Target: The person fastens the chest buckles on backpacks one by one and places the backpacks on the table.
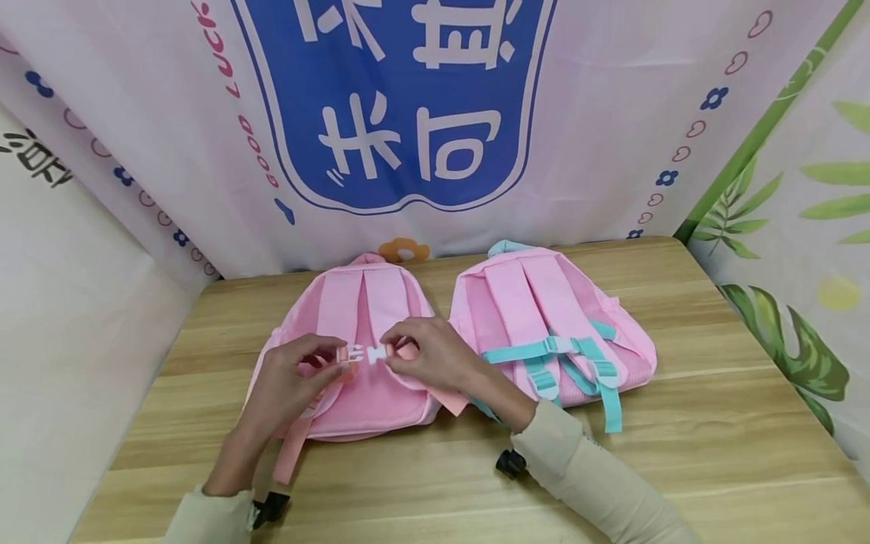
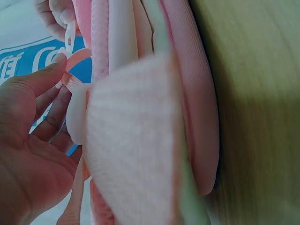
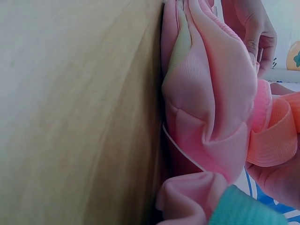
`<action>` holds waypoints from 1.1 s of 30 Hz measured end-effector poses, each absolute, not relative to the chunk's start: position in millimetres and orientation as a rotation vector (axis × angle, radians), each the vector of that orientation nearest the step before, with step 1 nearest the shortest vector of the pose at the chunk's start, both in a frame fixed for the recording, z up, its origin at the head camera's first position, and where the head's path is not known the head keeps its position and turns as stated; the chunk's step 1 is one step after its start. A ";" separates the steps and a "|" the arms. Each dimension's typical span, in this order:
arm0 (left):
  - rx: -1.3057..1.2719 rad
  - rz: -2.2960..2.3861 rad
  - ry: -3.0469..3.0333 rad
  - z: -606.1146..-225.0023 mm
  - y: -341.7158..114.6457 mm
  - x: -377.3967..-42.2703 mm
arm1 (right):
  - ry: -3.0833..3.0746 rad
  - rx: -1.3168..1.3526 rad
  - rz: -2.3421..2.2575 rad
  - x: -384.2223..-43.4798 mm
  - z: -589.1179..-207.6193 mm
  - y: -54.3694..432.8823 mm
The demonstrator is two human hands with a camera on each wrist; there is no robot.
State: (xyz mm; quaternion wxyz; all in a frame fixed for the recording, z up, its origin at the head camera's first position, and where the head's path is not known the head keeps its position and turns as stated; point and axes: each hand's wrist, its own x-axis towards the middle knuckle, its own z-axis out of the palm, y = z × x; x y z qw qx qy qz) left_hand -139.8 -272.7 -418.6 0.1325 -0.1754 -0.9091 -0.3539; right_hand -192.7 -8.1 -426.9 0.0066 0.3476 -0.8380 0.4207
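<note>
On the table lies a pink backpack [image 1: 401,408] with its shoulder straps upward. Above its middle, my left hand [image 1: 288,385] pinches one half of a white plastic buckle [image 1: 354,353] on a peach strap. My right hand [image 1: 438,351] pinches the other buckle half [image 1: 376,353], also on peach webbing. The two halves face each other with a small gap between them. In the left wrist view, a white strap adjuster [image 2: 77,115] sits beside the left fingers. A peach strap [image 3: 274,133] loops by the right hand [image 3: 276,185] in the right wrist view, the buckle hidden there.
A second pink backpack [image 1: 635,344] lies to the right, its turquoise straps joined by a white buckle [image 1: 560,344]. Both bags rest on a wood-grain table [image 1: 720,423] before a printed cloth [image 1: 598,151]. A turquoise strap [image 1: 613,412] hangs over that bag's front edge.
</note>
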 end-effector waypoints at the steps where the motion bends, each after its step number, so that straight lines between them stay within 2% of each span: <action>1: -0.514 -1.039 -2.633 -418.9 -272.1 -140.1 | -2.616 1.082 1.329 -192.3 -427.0 -8.2; 12: -0.500 -1.079 -2.623 -420.9 -270.2 -141.3 | -2.561 1.010 1.450 -188.8 -427.8 -12.5; 33: -0.513 -1.123 -2.615 -419.3 -269.9 -139.6 | -2.514 1.039 1.392 -187.3 -428.0 -14.5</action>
